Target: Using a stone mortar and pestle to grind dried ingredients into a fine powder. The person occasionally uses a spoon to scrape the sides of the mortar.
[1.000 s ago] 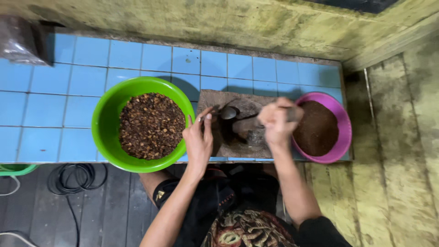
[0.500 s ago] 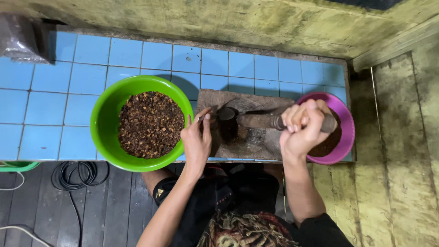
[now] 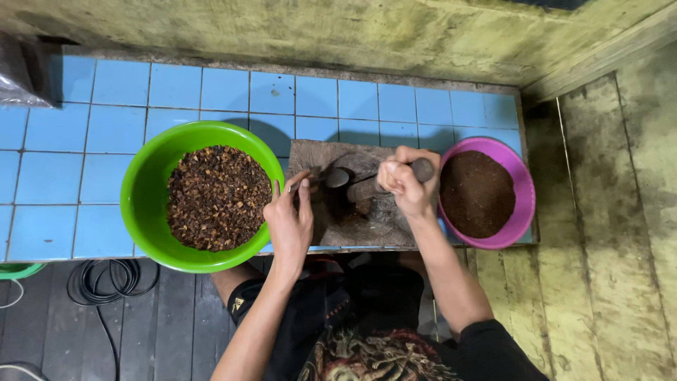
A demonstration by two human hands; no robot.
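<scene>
pestle (image 3: 395,180): a grey stone roller, gripped in the right hand, lying on the slab between the two hands.
pestle axis: long axis runs roughly left to right across the slab, tilted a little; the far end (image 3: 423,168) points towards the pink bowl, the near end down and in towards the left hand.
right hand (image 3: 405,185): fingers closed tight round the pestle, knuckles up.
left hand (image 3: 290,215): part open, fingertips pinched on a spoon, palm over the left edge of the slab.
spoon (image 3: 330,176): metal, bowl resting on the slab just left of the pestle, handle back towards the left hand.
slab (image 3: 352,212): dark stone grinding block, under both hands, with dark ground matter on it.
risk, fingers: the spoon and the left fingertips sit close to the pestle's path; I judge a long stroke leftwards could knock the spoon or nip the fingers.
risk, spill: the slab's front edge lies at the edge of the counter; hard pushing could sweep ground matter off onto the lap below.
risk, pink bowl (image 3: 522,204): just right of the right hand, holding fine brown powder and close to the counter's end; a swing of the pestle's far end could tip it.
green bowl (image 3: 144,197): left of the left hand, full of coarse brown pieces.
counter (image 3: 106,120): blue tiles.
</scene>
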